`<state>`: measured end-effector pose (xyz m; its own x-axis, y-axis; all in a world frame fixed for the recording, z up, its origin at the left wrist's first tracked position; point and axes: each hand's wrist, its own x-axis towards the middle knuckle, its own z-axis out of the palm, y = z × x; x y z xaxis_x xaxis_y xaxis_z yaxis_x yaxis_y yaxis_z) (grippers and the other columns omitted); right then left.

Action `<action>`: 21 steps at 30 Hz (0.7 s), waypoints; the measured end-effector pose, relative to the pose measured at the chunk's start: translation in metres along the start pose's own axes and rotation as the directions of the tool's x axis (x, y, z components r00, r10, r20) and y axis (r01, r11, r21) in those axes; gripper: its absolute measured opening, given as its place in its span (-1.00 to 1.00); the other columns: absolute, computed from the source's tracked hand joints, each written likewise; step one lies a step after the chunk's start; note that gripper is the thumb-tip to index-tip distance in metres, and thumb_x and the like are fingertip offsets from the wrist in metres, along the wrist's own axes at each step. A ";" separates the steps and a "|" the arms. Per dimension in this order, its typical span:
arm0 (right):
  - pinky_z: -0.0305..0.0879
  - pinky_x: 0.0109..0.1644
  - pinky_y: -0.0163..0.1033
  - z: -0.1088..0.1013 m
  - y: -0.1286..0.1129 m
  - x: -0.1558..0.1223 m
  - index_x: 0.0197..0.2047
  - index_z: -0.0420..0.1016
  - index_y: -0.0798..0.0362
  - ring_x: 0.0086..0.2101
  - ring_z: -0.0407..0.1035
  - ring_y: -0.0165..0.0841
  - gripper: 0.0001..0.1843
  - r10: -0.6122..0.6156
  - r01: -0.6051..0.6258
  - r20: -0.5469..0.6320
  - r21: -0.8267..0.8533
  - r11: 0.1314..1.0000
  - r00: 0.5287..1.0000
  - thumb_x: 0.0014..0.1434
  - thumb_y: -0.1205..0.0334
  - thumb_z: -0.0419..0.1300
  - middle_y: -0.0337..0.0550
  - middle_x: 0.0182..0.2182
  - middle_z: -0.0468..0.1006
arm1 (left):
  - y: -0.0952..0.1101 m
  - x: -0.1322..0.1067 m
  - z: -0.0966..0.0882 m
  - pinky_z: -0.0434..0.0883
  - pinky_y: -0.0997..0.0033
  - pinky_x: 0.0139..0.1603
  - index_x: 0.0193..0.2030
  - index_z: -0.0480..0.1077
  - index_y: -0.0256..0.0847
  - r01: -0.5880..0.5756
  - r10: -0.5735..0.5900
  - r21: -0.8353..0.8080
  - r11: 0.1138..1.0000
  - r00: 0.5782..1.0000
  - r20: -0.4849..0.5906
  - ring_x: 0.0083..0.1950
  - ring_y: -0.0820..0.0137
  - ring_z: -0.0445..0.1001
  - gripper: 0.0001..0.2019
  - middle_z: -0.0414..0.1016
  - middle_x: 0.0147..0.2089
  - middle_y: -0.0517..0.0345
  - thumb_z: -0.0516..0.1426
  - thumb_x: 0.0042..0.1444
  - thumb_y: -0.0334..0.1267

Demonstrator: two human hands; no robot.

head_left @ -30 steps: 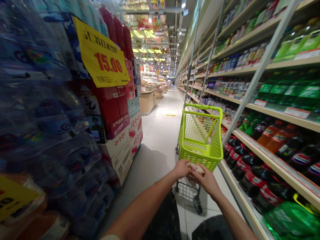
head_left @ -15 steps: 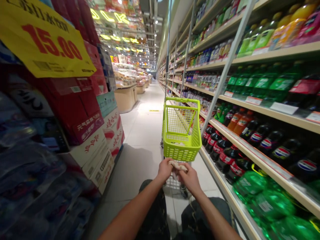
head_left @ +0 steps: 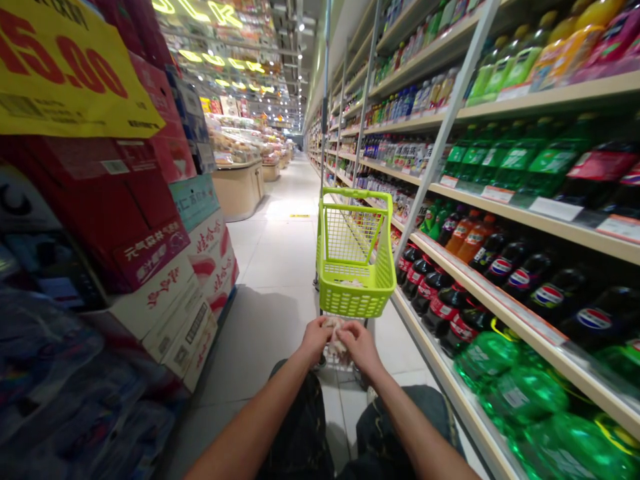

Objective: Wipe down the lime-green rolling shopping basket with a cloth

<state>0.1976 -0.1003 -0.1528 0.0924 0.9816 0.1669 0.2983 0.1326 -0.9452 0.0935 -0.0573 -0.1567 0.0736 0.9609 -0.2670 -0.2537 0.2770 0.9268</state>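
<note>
Between my two hands is a crumpled, pale beige piece that looks like thin cloth or plastic; I cannot make out which. My left hand grips its left side with bent fingers. On the other side my right hand pinches it, fingertips together. Both hands are in front of my knees, just below and nearer than a lime-green shopping cart. Something whitish lies on the bottom of its basket, too small to name. Neither hand touches the cart.
Drink shelves line the right side, with large green bottles low down. Stacked cartons and wrapped bottle packs stand close on the left. A tiled aisle runs ahead past a wooden display counter.
My hands have shifted slightly left, and the pale piece has gone from a twisted strip to a loose bunch hanging between them. The whole view has moved a little.
</note>
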 end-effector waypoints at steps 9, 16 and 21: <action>0.24 0.06 -0.16 0.018 0.027 -0.008 0.16 0.16 0.02 0.09 0.14 -0.27 -0.43 -0.576 0.572 0.197 -0.566 0.594 0.793 0.07 0.53 -0.04 0.00 0.18 0.11 | 0.010 -0.001 -0.006 0.37 0.49 -0.31 -0.48 0.30 -0.28 0.118 -0.108 -0.181 0.976 0.992 0.066 -0.44 0.48 0.42 -0.85 0.39 -0.55 0.22 0.09 -0.25 -0.55; 0.30 -0.03 -0.21 -0.013 0.004 0.071 0.02 0.35 0.03 -0.02 0.25 -0.30 -0.62 -0.726 0.564 0.223 -0.782 0.265 0.650 0.16 0.44 -0.05 -0.08 0.06 0.32 | 0.025 0.017 -0.023 0.35 0.53 -0.36 -0.37 0.25 -0.28 0.219 -0.229 -0.113 0.969 0.970 -0.087 -0.49 0.54 0.42 -0.82 0.40 -0.51 0.19 0.11 -0.12 -0.56; 0.30 -0.10 -0.13 -0.005 0.014 0.090 -0.05 0.41 0.02 -0.04 0.24 -0.21 -0.67 -0.701 0.480 0.209 -0.851 0.213 0.682 0.16 0.42 -0.02 -0.11 0.01 0.39 | 0.025 0.021 -0.024 0.33 0.55 -0.42 -0.36 0.25 -0.30 0.212 -0.212 -0.014 0.977 0.968 -0.135 -0.53 0.56 0.39 -0.81 0.39 -0.53 0.22 0.14 -0.15 -0.54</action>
<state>0.2149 -0.0108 -0.1496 -0.3446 0.6052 0.7176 0.9165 0.3823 0.1177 0.0656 -0.0303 -0.1450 -0.0049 0.8712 -0.4908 -0.2453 0.4748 0.8452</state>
